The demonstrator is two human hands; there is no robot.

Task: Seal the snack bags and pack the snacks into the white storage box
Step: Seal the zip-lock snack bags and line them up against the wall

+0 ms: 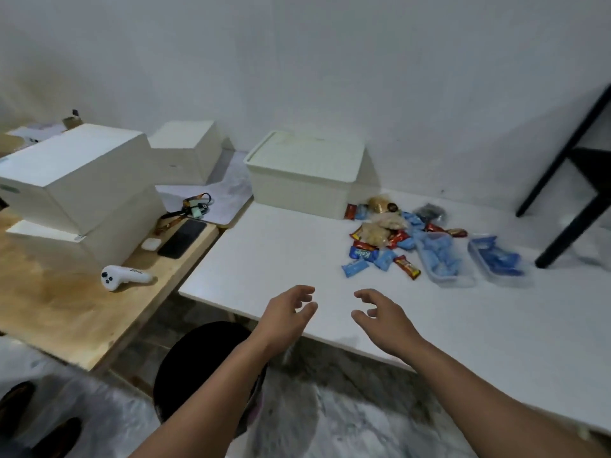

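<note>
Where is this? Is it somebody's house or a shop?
Probably a plain work room, not a shop. A white table and a wooden table stand against a bare wall, with a lidded white storage box and loose snacks.

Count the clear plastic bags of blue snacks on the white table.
2. One clear bag lies right of the loose snack pile; the other clear bag lies further right, near the black table leg. More could be hidden within the pile.
</note>
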